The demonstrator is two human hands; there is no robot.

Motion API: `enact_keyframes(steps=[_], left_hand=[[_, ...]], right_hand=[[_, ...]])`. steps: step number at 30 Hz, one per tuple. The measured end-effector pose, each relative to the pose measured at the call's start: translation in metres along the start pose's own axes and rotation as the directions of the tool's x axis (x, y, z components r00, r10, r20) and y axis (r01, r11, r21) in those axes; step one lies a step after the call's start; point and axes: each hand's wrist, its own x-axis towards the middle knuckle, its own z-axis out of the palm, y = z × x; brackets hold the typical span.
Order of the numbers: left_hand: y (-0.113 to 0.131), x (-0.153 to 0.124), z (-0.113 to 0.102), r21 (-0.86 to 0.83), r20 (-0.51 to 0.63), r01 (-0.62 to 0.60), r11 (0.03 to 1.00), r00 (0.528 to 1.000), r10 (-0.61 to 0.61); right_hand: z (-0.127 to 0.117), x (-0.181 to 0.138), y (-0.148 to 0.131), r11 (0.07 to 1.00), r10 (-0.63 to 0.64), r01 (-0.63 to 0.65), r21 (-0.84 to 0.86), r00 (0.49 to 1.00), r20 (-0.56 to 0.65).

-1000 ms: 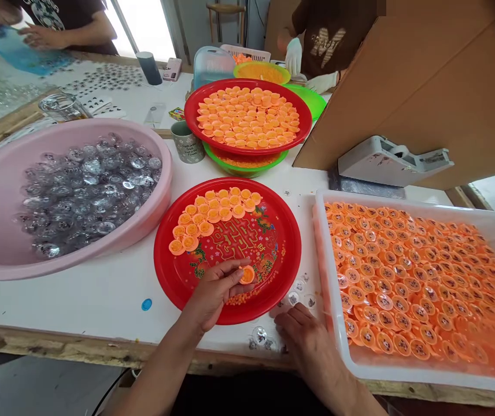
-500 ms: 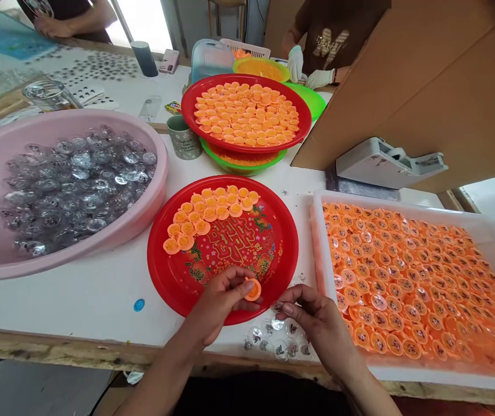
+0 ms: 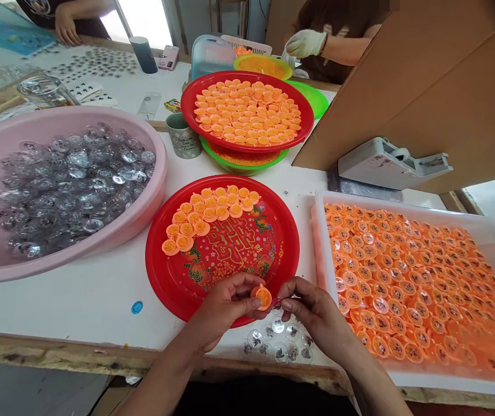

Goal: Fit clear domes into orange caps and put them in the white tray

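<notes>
My left hand (image 3: 230,303) is closed on a small round orange plastic piece (image 3: 263,298), its face turned up, over the front rim of a red tray (image 3: 161,283). Close beside it, my right hand (image 3: 314,315) pinches a small clear disc (image 3: 276,303), mostly covered by the fingers. The disc's edge is near or against the orange piece; I cannot tell if they touch. Under my right hand, several loose clear discs (image 3: 280,351) with dark prints lie on the white table. Similar orange pieces (image 3: 208,214) sit in rows at the tray's far left.
A pink basin (image 3: 159,156) of clear discs stands left, a white bin (image 3: 322,260) of printed orange pieces right. Behind are a stacked red tray (image 3: 306,115), a mug (image 3: 183,138), a tape dispenser (image 3: 392,164) and a cardboard panel (image 3: 425,86). Two people work across the table.
My left hand has shifted slightly right with the orange piece, and my right hand has brought the clear disc up to it. The co-workers' hands at the back have moved.
</notes>
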Motion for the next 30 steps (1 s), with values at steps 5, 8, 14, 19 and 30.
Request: enact_keyframes(steps=[5,8,14,19,30], left_hand=[[-0.002,-0.001,0.009,0.026,0.019,0.035,0.999,0.999,-0.036],[-0.004,0.001,0.013,0.109,0.054,-0.045,0.993,0.998,0.039],[-0.012,0.001,0.016,0.234,-0.015,-0.145,0.961,0.988,0.152],[-0.018,-0.001,0.018,0.331,-0.078,-0.254,0.909,0.953,0.294],[-0.019,-0.009,0.021,0.42,-0.035,-0.428,0.8,0.874,0.485]], right_hand=[[0.003,0.005,-0.004,0.972,-0.13,0.114,-0.208,0.989,-0.065],[0.009,0.004,0.0,0.931,-0.253,0.206,-0.301,0.96,-0.124],[0.024,-0.003,0.008,0.886,-0.383,0.273,-0.375,0.886,-0.261],[0.027,-0.008,0.005,0.918,-0.346,0.244,-0.312,0.878,-0.331],[0.032,-0.014,0.008,0.946,-0.302,0.215,-0.244,0.857,-0.418]])
